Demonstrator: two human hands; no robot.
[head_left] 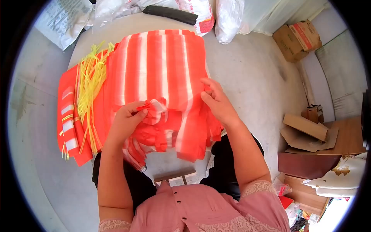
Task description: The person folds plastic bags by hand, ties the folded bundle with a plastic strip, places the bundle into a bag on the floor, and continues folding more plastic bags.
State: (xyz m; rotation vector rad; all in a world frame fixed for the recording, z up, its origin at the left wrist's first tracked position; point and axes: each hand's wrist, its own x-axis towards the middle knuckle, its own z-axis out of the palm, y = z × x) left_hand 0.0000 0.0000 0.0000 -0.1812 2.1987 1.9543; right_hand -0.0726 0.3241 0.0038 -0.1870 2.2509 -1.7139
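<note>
A stack of thin red-and-white striped sheets [152,65] covers the table in front of me. My left hand [129,118] pinches a bunched, gathered part of a striped sheet [156,110] between thumb and fingers. At the stack's right edge is my right hand [220,102], thumb and index finger apart, with nothing visible between them; I cannot tell whether it touches the sheet. Loose striped ends hang over the front edge toward my lap. Left of the stack lies a bunch of yellow strips [91,83], beside a folded striped bundle [68,123] tied with yellow.
A black roll [170,14] and plastic bags [230,19] lie at the back. Cardboard boxes [295,40] stand against the right wall. An opened carton [309,133] rests on a brown cabinet [305,164] at the right. Below the table is a wooden frame [176,177].
</note>
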